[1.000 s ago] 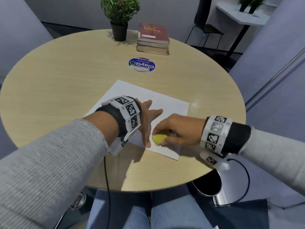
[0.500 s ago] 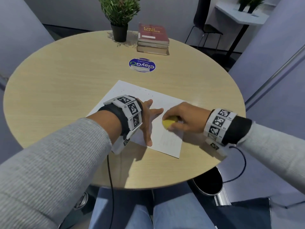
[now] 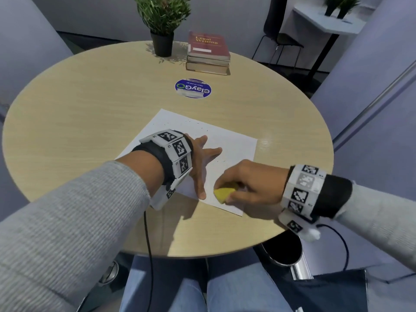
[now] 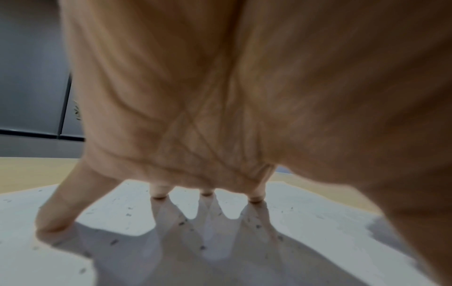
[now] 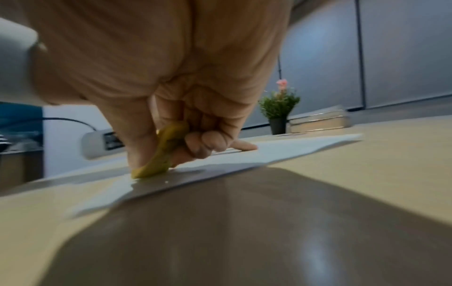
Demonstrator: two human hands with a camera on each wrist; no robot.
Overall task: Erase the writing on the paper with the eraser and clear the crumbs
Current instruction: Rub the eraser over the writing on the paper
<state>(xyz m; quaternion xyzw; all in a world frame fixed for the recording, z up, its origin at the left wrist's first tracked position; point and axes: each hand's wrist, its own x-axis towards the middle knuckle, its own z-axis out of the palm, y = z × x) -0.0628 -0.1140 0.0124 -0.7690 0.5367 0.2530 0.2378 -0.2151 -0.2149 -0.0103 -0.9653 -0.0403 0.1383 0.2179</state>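
Note:
A white sheet of paper [image 3: 234, 140] lies on the round wooden table [image 3: 90, 104], near its front edge. My left hand [image 3: 202, 161] rests flat on the sheet with fingers spread, pressing it down; the fingertips [image 4: 159, 194] touch the paper [image 4: 305, 232]. My right hand [image 3: 247, 183] grips a yellow eraser [image 3: 224, 193] and holds it against the sheet's near right corner. In the right wrist view the eraser [image 5: 159, 154] is pinched between thumb and curled fingers, its tip on the paper [image 5: 281, 152]. Small dark crumbs [image 4: 113, 241] are scattered over the sheet.
A potted plant [image 3: 162, 25] and a stack of books [image 3: 208, 52] stand at the table's far side. A round blue sticker [image 3: 193, 88] lies in the middle. A bin [image 3: 283, 251] sits on the floor under the table's right edge.
My right hand has drawn the eraser back toward me and the sheet's near corner, after a stroke away half a second ago. The left hand has stayed flat on the paper.

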